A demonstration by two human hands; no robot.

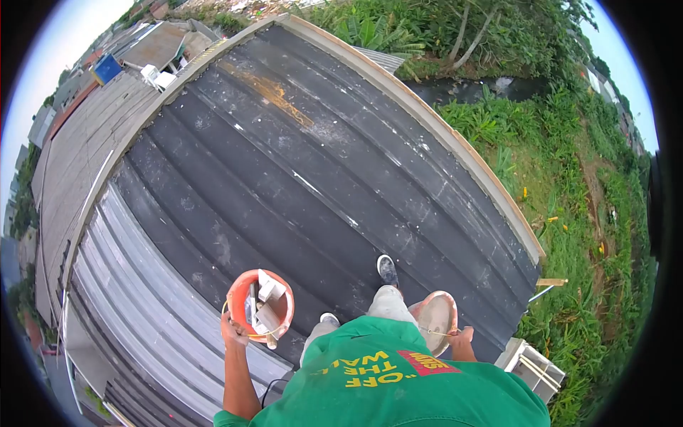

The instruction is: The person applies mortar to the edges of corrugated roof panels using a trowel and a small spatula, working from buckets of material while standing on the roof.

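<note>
My left hand [233, 329] is closed at the side of an orange bucket [287, 302], where its thin yellow handle runs. Inside that bucket lie several tools, with a white block-like piece [269, 287] and a beige-grey one [268, 317] among them; their exact kinds are hard to make out. On the other side, my right hand [462, 336] is closed on the wire handle of a second bucket [435, 318]. Grey material, smooth on top, fills this bucket, and its rim is smeared. Both buckets hang beside my legs, above the roof.
I stand on a dark ribbed metal roof [306, 171], with a shoe [386, 270] on it. Bare silvery panels [153, 285] lie at left. A raised parapet [455, 135] borders the far and right edges, beyond which vegetation [569, 192] lies lower. A white box-like unit [533, 368] sits at lower right.
</note>
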